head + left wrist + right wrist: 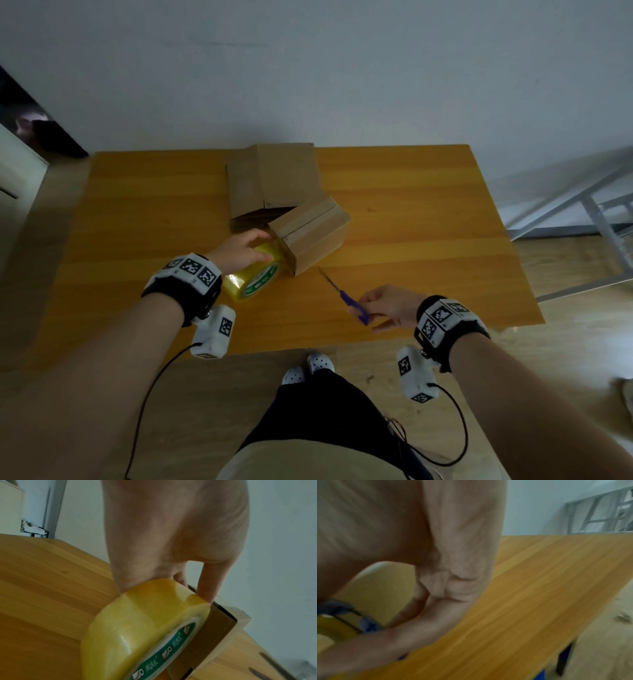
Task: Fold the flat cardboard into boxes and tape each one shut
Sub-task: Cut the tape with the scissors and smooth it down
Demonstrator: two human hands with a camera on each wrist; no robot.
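Note:
A folded cardboard box stands mid-table, a strip of tape along its top seam. Behind it lies a stack of flat cardboard. My left hand grips a yellow tape roll from above, and the roll stands on edge against the box's near-left corner. The left wrist view shows the tape roll pressed against the box. My right hand holds purple-handled scissors over the table's front, blades pointing toward the box. The right wrist view is blurred; a blue handle shows by my fingers.
The wooden table backs onto a pale wall. A grey metal frame stands on the floor to the right. My feet are at the table's front edge. Cables hang from both wrist cameras.

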